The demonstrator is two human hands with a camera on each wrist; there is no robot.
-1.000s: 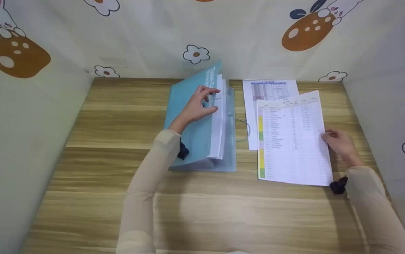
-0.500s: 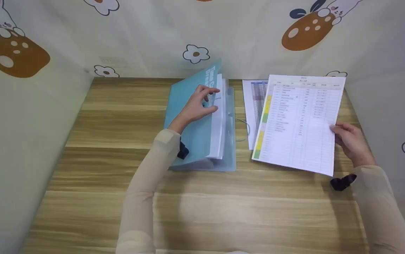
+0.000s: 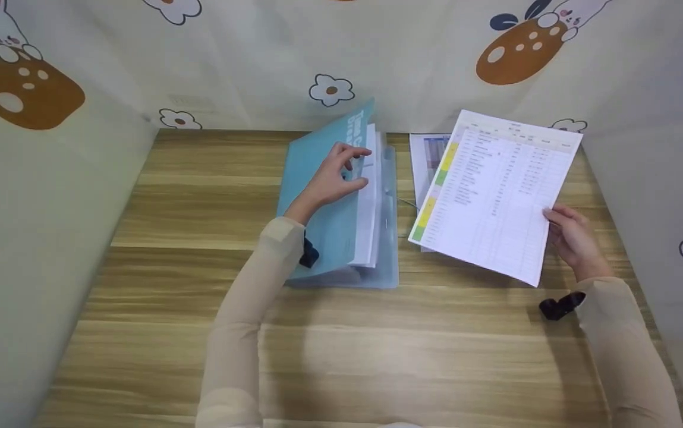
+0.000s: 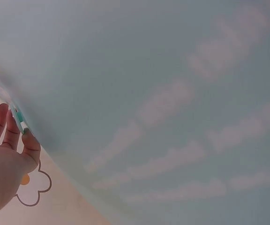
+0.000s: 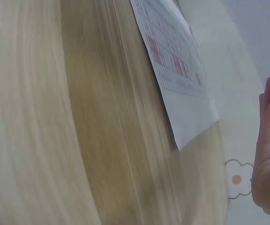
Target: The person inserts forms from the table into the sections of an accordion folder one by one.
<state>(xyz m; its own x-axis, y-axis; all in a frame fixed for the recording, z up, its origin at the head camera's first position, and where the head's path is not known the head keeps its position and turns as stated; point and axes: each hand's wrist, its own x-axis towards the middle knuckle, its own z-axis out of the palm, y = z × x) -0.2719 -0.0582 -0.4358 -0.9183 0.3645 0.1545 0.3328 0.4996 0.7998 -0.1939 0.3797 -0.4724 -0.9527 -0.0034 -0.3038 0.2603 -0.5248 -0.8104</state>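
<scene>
Sheet (image 3: 496,196): raised at a tilt above the table (image 3: 186,297), near 3 o'clock in the head view.
Right hand (image 3: 576,241): at the sheet's 4 o'clock, thumb and fingers clamped together on its edge.
Handling: one pinch bears the whole page, so a light, flat hold and slow turns would likely spare it creases.
Folder (image 3: 335,238): at the sheet's 9 o'clock, cover slanting upward, white pages (image 3: 367,226) inside.
Left hand (image 3: 326,185): fingers curled over the cover's free edge, how firmly one cannot tell; a steady gap probably serves best.
Under-sheet (image 3: 425,166): at the sheet's 10 o'clock, flat, partly hidden.
Materials: thin paper, oblong, ruled in grids, a yellow-green strip down one side; smooth, bendy teal plastic with pale lettering; streaky wood grain; soft, flower-printed backdrop (image 3: 246,65).
</scene>
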